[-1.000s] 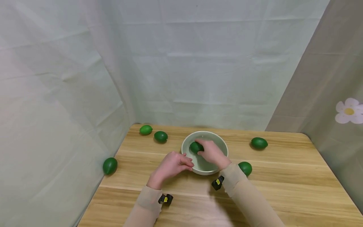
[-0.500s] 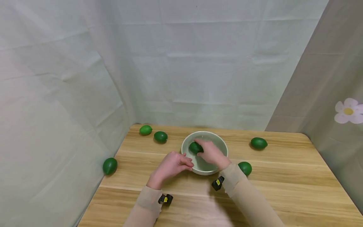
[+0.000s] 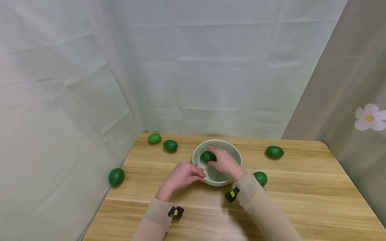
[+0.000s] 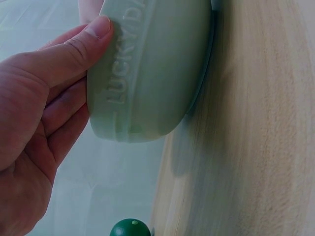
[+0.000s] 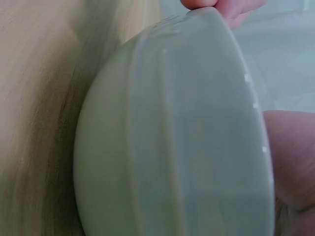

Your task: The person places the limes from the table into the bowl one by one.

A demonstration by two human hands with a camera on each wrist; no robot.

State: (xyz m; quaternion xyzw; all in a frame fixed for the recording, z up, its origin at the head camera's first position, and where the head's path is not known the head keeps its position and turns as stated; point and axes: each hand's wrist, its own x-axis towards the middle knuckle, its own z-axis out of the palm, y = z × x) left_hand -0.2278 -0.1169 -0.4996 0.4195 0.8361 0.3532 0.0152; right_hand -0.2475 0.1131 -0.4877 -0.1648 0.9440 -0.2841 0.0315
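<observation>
A pale green bowl (image 3: 217,183) stands on the wooden table, and raised letters run along its side in the left wrist view. My left hand (image 3: 184,175) pinches its near-left rim; the thumb (image 4: 78,54) lies on the outer wall with the other fingers over the edge. Inside the bowl, my right hand (image 3: 224,163) grips a dark green lime (image 3: 207,157) by its right side, thumb nearer and fingers beyond. In the right wrist view the bowl's wall (image 5: 197,128) hides that lime and most of the hand.
Dark green limes lie at the left edge (image 3: 116,177), back left (image 3: 170,146) and back right (image 3: 274,152). Another lime (image 3: 261,178) sits partly behind the right sleeve. A brighter lime (image 3: 154,138) is in the back-left corner. Pale curtains (image 3: 211,77) enclose the table (image 3: 301,204).
</observation>
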